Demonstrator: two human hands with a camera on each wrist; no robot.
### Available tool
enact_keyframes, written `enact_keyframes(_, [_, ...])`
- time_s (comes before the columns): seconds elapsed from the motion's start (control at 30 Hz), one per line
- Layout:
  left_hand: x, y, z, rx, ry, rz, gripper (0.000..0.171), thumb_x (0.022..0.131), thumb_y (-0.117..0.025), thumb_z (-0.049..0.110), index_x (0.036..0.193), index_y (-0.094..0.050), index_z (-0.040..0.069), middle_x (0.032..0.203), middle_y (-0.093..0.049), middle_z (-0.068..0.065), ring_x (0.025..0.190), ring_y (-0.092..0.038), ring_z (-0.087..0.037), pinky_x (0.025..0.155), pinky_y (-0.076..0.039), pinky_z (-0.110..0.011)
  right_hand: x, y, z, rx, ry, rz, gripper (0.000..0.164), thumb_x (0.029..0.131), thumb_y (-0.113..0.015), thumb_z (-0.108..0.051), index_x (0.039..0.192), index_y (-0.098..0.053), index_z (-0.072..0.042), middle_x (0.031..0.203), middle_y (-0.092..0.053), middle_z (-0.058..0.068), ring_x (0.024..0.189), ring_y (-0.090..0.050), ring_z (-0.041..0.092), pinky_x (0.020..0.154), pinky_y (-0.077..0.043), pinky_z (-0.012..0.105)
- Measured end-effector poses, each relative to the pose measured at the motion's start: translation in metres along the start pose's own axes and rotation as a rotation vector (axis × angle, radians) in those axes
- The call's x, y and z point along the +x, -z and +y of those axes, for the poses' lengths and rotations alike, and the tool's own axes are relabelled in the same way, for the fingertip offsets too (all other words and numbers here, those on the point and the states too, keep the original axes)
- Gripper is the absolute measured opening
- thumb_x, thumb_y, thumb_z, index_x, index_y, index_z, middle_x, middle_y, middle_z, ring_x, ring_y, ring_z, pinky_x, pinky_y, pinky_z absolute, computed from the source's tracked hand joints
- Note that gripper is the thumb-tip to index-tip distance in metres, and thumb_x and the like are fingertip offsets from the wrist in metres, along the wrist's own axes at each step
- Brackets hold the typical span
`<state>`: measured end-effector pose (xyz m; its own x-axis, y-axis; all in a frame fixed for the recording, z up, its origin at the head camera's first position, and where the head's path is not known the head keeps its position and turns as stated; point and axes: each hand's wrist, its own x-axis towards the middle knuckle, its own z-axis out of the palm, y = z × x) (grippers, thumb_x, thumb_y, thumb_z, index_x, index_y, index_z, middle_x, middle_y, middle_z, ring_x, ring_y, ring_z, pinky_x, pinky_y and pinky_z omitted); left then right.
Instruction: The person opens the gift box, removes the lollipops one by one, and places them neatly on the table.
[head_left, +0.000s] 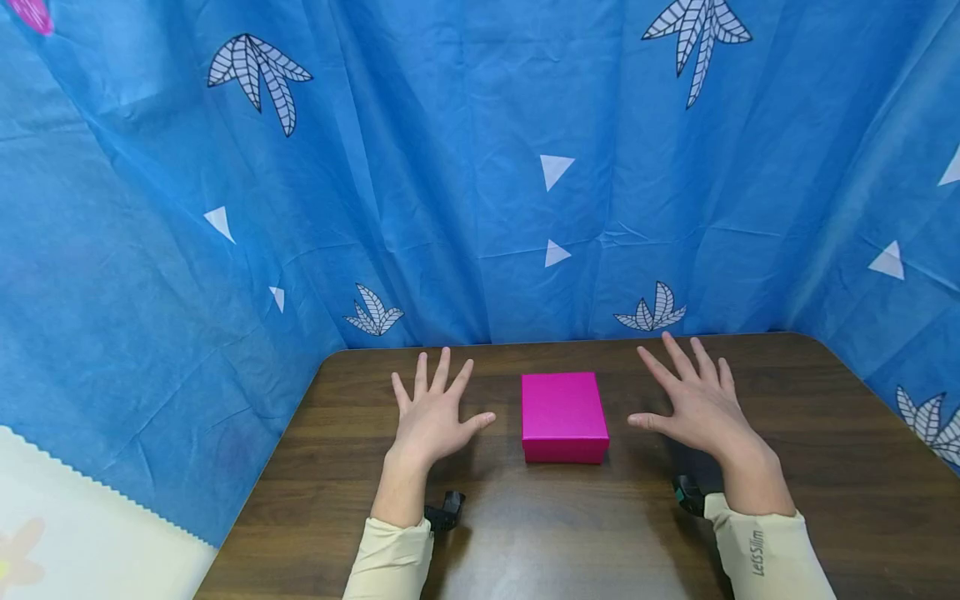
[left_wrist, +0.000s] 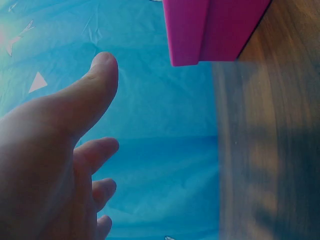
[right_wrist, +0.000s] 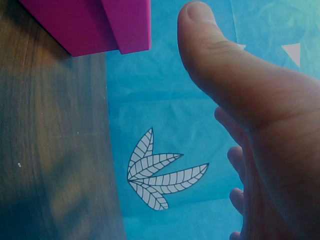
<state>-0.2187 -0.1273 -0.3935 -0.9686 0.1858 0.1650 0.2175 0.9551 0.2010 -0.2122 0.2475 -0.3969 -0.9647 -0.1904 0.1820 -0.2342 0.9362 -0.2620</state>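
A bright pink box (head_left: 564,408) with its lid on sits on the dark wooden table (head_left: 555,533), between the two hands. To its left, my left hand (head_left: 433,421) is held palm down with fingers spread, its thumb pointing toward the box. My right hand (head_left: 703,408) mirrors it on the other side, fingers fanned out and thumb toward the box. Both hands are empty and apart from the box. In the left wrist view the box (left_wrist: 215,32) shows at the top, beyond the thumb. The right wrist view shows the box (right_wrist: 95,25) at upper left.
A blue curtain (head_left: 480,208) with white leaf and triangle prints hangs behind the table and along its sides. Black wrist cameras (head_left: 446,511) are worn under both sleeves' cuffs. A pale cloth (head_left: 90,533) with a scalloped edge lies at the lower left.
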Motion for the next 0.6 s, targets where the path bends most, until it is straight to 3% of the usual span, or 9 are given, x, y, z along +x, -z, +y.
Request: enact_keyframes(0.6, [-0.001,0.0011,-0.0001,0.008,0.0,-0.005,0.09,0.083,-0.062,0.072,0.157,-0.031,0.033,0.17,-0.012,-0.009,0.156,-0.001,-0.041,0.116,0.004,-0.076,-0.0023,0.0002,0.0024,-0.004,0.001,-0.017,0.111,0.075,-0.068,-0.076,0.16,-0.023,-0.02,0.168,-0.007,0.018,0.15,0.0,0.053,0.112,0.002,0.079])
